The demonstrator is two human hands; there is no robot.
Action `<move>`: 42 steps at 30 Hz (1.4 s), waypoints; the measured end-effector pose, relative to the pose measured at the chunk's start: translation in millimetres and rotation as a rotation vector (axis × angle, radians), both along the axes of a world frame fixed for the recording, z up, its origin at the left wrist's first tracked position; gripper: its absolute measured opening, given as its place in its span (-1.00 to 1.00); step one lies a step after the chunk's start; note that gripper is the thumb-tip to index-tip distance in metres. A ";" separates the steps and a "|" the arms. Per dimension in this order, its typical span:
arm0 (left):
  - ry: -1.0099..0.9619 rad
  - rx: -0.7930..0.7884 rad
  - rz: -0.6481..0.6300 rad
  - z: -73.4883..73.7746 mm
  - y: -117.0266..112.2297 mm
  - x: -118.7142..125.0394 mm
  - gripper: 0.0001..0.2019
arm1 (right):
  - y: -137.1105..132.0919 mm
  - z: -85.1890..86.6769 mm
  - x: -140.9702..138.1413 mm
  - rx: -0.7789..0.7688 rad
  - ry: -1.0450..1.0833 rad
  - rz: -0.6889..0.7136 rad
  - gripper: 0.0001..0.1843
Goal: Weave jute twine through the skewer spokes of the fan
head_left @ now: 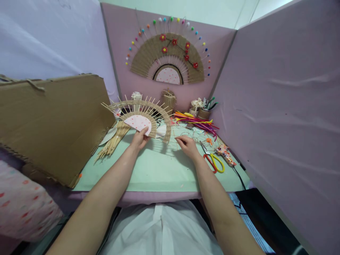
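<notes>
My left hand (pixel 139 139) grips the lower edge of a half-made fan (pixel 140 113), held upright above the green mat (pixel 154 170). The fan has a pink dotted paper centre, twine bands woven around it and wooden skewers sticking out like rays. My right hand (pixel 187 145) rests on the mat to the fan's right, fingers pinched together on a thin strand of twine or a skewer end that I cannot make out clearly.
A finished fan (pixel 168 58) with red flowers and coloured beads hangs on the back wall. Loose skewers (pixel 114 140) lie left, beside a big cardboard sheet (pixel 53 120). Scissors (pixel 214 159), a patterned glue gun (pixel 225 154), pipe cleaners (pixel 196 122), twine spool (pixel 168 99) and pen cup (pixel 204 111) sit right.
</notes>
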State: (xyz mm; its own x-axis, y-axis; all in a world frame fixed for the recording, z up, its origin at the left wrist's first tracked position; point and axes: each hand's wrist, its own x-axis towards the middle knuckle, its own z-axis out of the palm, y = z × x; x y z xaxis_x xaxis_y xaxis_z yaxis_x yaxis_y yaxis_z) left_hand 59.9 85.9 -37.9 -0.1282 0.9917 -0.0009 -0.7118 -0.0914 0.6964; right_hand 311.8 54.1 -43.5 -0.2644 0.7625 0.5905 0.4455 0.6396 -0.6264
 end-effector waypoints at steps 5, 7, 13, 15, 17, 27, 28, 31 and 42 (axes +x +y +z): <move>-0.085 -0.028 0.009 3.3 -2.1 -0.1 -0.74 | -2.6 6.7 1.5 -0.208 0.131 0.002 -0.63; -0.103 -0.042 0.001 5.6 -3.4 0.3 -0.70 | -2.1 8.5 3.6 -0.345 0.192 0.048 -0.55; -0.127 -0.029 -0.051 10.1 -10.2 6.8 -0.68 | -1.3 8.1 2.8 -0.540 0.339 0.156 -0.53; -0.123 -0.027 -0.075 9.8 -13.4 10.6 -0.69 | -2.8 7.7 0.1 -0.586 0.313 0.185 -0.55; -0.107 -0.022 -0.106 9.3 -16.6 14.5 -0.71 | -4.7 7.9 -2.6 -0.622 0.267 0.201 -0.56; -0.108 -0.031 -0.093 11.2 -20.0 16.5 -0.71 | -4.7 7.3 -6.0 -0.643 0.248 0.210 -0.58; -0.108 -0.033 -0.086 11.1 -19.2 15.8 -0.71 | -4.6 7.1 -6.1 -0.638 0.243 0.207 -0.58; -0.100 -0.033 -0.070 10.2 -17.1 14.3 -0.68 | -4.4 6.8 -7.0 -0.626 0.210 0.193 -0.59; -0.078 -0.004 -0.042 8.5 -15.5 14.8 -0.76 | 1.3 0.5 -6.6 -0.616 0.181 0.134 -0.53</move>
State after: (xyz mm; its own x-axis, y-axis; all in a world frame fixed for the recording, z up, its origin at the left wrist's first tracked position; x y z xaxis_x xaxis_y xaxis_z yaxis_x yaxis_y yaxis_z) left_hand 74.7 70.4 -29.4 -0.0861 0.9962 -0.0137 -0.7671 -0.0575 0.6389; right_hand 305.2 55.5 -42.9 -0.3182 0.9427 0.1001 0.2399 0.1822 -0.9535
